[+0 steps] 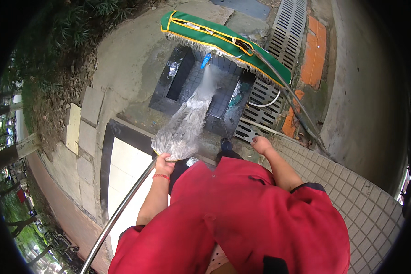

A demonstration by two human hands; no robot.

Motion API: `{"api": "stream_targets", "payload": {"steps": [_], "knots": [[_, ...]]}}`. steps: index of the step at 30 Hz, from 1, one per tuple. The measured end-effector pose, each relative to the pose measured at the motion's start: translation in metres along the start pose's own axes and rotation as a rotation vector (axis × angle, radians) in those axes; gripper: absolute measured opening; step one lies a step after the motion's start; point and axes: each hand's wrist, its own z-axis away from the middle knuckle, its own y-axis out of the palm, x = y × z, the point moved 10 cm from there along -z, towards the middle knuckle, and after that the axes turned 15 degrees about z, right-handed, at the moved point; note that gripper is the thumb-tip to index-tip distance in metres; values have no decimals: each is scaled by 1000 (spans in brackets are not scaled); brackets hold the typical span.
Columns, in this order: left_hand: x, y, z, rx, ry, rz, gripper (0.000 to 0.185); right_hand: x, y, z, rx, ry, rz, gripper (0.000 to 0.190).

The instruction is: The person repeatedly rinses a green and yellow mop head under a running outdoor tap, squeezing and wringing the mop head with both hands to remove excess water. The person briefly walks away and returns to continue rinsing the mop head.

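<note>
My left hand (165, 165) grips the near end of a grey string mop head (188, 123), which stretches from my body into a dark tiled sink basin (156, 102). Water (208, 78) sprays onto the mop's far end from a tap with a blue lever handle (206, 61). A shiny metal pole (120, 219) runs down to the lower left from beside my left hand. My right hand (261, 145) hangs to the right of the basin with its fingers curled. Nothing shows in it.
A wide flat mop with a green, yellow-edged backing (222, 37) lies across the basin's far edge. Its handle (287, 84) slants right. Slotted drain covers (260, 102), a whitish pipe (270, 129) and a low tiled ledge (349, 185) border the right side.
</note>
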Motion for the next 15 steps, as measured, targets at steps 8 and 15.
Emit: {"api": "stream_targets", "payload": {"steps": [8, 15], "knots": [[0, 6, 2, -8, 10, 0, 45, 27, -29, -2, -64, -41, -65, 31], [0, 0, -1, -19, -1, -1, 51, 29, -20, 2, -46, -51, -18, 30]]}}
